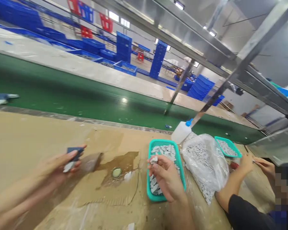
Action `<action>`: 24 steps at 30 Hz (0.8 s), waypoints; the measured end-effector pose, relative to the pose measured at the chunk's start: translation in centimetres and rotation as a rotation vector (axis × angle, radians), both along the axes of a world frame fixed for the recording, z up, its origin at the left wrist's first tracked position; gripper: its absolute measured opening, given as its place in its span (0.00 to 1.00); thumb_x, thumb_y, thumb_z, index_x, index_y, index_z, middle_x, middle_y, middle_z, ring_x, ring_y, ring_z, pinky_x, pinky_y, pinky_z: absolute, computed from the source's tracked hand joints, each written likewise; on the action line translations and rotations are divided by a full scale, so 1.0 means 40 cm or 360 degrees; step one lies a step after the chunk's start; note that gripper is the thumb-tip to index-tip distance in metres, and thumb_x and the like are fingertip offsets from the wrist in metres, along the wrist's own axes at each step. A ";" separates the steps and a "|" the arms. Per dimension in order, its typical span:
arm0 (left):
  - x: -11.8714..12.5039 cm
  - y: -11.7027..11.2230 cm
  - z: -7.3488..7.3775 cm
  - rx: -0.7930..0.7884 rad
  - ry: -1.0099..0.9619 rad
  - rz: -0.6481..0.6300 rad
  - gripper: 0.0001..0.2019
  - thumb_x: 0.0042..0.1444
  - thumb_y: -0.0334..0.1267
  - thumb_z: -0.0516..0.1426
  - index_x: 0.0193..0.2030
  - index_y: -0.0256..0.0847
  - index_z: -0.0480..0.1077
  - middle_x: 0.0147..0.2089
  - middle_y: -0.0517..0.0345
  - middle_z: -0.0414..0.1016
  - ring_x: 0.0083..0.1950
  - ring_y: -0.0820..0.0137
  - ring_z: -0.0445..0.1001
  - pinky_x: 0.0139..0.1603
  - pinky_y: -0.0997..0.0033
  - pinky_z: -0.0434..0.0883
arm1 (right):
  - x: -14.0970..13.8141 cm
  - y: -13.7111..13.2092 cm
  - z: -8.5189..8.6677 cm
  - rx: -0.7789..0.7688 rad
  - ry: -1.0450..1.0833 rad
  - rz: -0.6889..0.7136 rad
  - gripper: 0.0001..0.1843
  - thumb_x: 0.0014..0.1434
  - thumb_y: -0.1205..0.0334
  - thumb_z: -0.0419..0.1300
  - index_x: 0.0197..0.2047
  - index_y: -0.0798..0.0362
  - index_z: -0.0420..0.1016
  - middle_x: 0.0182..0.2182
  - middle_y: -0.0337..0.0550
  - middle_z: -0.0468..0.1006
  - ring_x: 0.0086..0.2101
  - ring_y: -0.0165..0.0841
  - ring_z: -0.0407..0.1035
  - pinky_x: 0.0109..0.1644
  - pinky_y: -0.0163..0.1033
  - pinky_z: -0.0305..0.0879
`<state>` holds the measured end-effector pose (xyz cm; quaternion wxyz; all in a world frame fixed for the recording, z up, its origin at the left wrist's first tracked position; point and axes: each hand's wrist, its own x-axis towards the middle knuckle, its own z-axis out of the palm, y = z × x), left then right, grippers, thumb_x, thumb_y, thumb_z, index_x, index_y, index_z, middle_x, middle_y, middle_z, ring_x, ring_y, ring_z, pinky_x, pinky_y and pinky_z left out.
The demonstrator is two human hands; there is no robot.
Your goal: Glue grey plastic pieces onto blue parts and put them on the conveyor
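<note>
My left hand (60, 164) is closed around a dark blue flat piece with a whitish part (75, 153) at its lower end, above the table on the left. My right hand (169, 177) pinches a small grey-white piece (154, 159) between thumb and fingers. It hangs over a green plastic basket (149, 183) that holds many similar pieces and partly hides them. Between my hands lies a cardboard sheet (110, 196) with a brown wet stain. A small round pale-green disc (116, 172) sits in the stain, and a white scrap (128, 176) lies beside it.
Behind the basket stands a white bottle with a blue cap (181, 132). To its right is a clear plastic bag (204, 159) of small pieces and a second green basket (227, 147). A co-worker's hands (255, 164) work at far right. A green conveyor belt (98, 102) runs behind the table.
</note>
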<state>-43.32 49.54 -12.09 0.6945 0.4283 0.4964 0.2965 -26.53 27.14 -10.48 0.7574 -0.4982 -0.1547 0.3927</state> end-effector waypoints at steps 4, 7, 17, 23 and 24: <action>-0.032 -0.004 -0.045 -0.0321 -0.0407 -0.0158 0.26 0.26 0.36 0.75 0.38 0.40 0.79 0.34 0.60 0.77 0.31 0.74 0.72 0.31 0.81 0.73 | -0.038 0.042 -0.019 -0.0239 -0.0116 0.0078 0.18 0.43 0.52 0.74 0.34 0.56 0.81 0.28 0.42 0.79 0.28 0.29 0.70 0.30 0.33 0.66; -0.035 -0.022 -0.072 -0.0291 -0.0572 -0.0312 0.30 0.25 0.41 0.77 0.40 0.38 0.79 0.35 0.56 0.78 0.33 0.72 0.74 0.36 0.77 0.74 | -0.049 0.067 -0.046 -0.0407 -0.0220 0.0039 0.21 0.44 0.52 0.74 0.38 0.56 0.82 0.30 0.44 0.82 0.28 0.30 0.73 0.34 0.37 0.71; -0.057 -0.069 -0.102 -0.0244 -0.0676 -0.0522 0.23 0.43 0.38 0.71 0.49 0.38 0.78 0.49 0.47 0.77 0.38 0.69 0.74 0.42 0.72 0.71 | -0.144 0.095 -0.138 -0.0857 -0.1096 -0.0051 0.23 0.57 0.50 0.63 0.52 0.55 0.78 0.42 0.50 0.83 0.34 0.35 0.78 0.42 0.43 0.76; -0.062 -0.058 -0.101 -0.0293 -0.0784 -0.0412 0.24 0.36 0.37 0.73 0.43 0.36 0.78 0.41 0.50 0.78 0.36 0.67 0.75 0.40 0.69 0.72 | -0.141 0.085 -0.170 -0.0839 -0.2114 -0.0117 0.13 0.63 0.60 0.59 0.45 0.55 0.81 0.38 0.48 0.84 0.35 0.33 0.76 0.42 0.39 0.72; -0.063 -0.054 -0.101 -0.0288 -0.0806 -0.0385 0.23 0.36 0.37 0.74 0.41 0.35 0.78 0.40 0.50 0.78 0.35 0.68 0.75 0.39 0.69 0.72 | -0.136 0.083 -0.169 -0.0798 -0.2261 -0.0121 0.12 0.64 0.61 0.59 0.45 0.55 0.81 0.37 0.47 0.84 0.35 0.33 0.76 0.42 0.39 0.72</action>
